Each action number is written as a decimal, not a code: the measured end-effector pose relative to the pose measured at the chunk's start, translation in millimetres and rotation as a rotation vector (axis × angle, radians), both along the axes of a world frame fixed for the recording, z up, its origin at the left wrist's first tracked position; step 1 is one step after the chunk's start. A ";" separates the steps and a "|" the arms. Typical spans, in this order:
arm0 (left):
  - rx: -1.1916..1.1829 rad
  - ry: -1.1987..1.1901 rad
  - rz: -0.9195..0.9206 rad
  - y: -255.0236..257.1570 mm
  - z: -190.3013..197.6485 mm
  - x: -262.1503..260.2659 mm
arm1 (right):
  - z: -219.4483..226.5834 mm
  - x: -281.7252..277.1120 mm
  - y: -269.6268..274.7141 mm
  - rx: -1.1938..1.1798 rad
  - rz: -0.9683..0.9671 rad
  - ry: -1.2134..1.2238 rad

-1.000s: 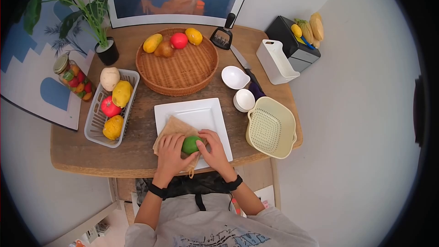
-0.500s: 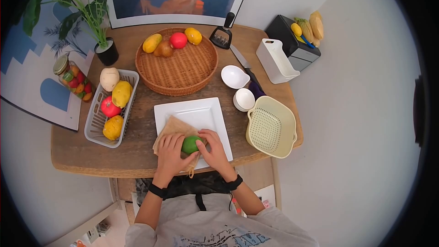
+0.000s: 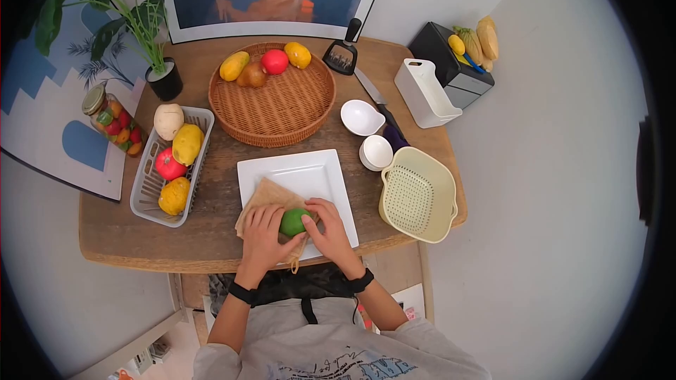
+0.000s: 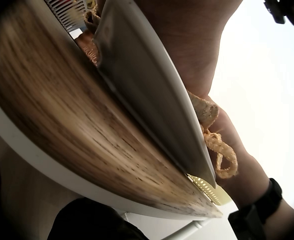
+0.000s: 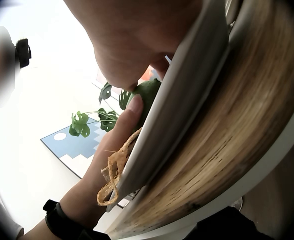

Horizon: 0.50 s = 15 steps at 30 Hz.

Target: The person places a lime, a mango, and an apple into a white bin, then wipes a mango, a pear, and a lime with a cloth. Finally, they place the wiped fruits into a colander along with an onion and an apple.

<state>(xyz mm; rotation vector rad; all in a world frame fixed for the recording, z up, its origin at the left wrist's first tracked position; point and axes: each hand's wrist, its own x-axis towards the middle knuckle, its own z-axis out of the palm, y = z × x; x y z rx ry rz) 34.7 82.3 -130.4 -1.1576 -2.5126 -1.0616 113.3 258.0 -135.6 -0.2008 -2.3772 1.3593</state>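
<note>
A smooth green oval fruit [image 3: 294, 222] lies between both hands, over a tan cloth [image 3: 266, 192] on the white square plate [image 3: 318, 173]. My left hand [image 3: 262, 238] rests on the cloth and holds the fruit's left side, its thumb along the near edge. From the right, my right hand [image 3: 332, 238] grips the fruit with thumb and fingers. In the right wrist view the left thumb presses on the fruit [image 5: 148, 94]. The cloth's loop [image 4: 223, 156] hangs over the plate's near rim in the left wrist view; the plate hides the fruit there.
Left stands a grey basket [image 3: 143, 190] of fruit, beside a jar [image 3: 116, 123]. Behind the plate sits a round wicker tray [image 3: 274, 112] with several fruits. To the right are white bowls [image 3: 362, 118], a knife [image 3: 370, 88], a peeler-like tool [image 3: 341, 58] and a pale yellow colander [image 3: 415, 200].
</note>
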 end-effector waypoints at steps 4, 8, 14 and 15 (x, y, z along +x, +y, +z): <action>-0.004 0.004 -0.002 -0.2 0.6 -0.2 | -0.8 -0.1 0.0 -0.005 -0.002 -0.001; -0.001 0.000 -0.002 -0.1 -0.6 -0.1 | 0.0 0.0 -0.1 -0.004 -0.002 -0.002; -0.002 -0.001 -0.006 -0.2 -1.1 -0.3 | -0.3 -0.1 0.1 0.001 -0.001 0.003; -0.002 -0.001 -0.006 -0.1 -0.5 -0.5 | 0.0 0.0 0.0 0.003 -0.001 0.004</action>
